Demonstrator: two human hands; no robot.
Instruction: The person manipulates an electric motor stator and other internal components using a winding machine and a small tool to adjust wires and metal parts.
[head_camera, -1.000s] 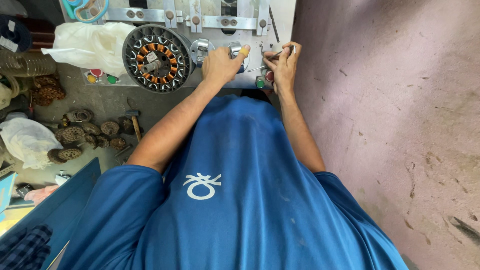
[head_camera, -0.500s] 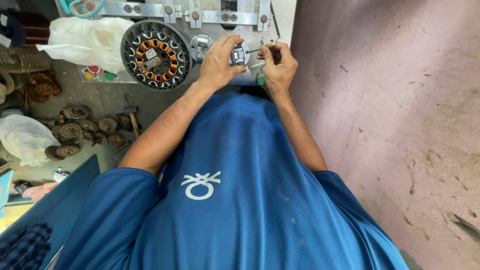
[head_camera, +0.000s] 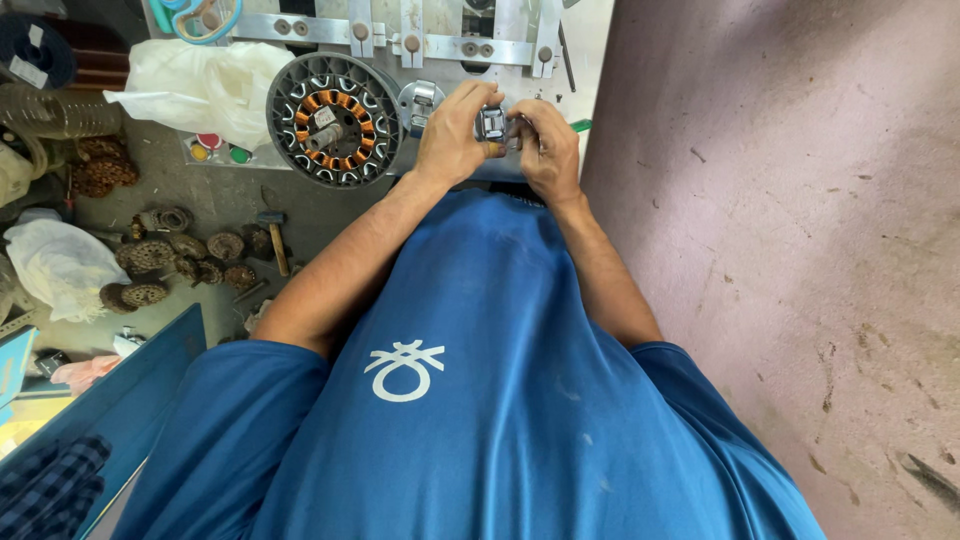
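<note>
White plastic bag (head_camera: 205, 85) beside grey stator (head_camera: 335, 120).

Both bare arms reach forward from short blue sleeves and converge ahead of the chest. The left arm runs diagonally up from the lower left, elbow bent outward, forearm rising to the wrist. The left hand (head_camera: 455, 135) is curled, fingers bent inward and pinched closed. The right arm comes up more steeply, elbow tucked close. The right hand (head_camera: 548, 150) faces the left, fingers likewise curled shut, fingertips nearly meeting.
</note>
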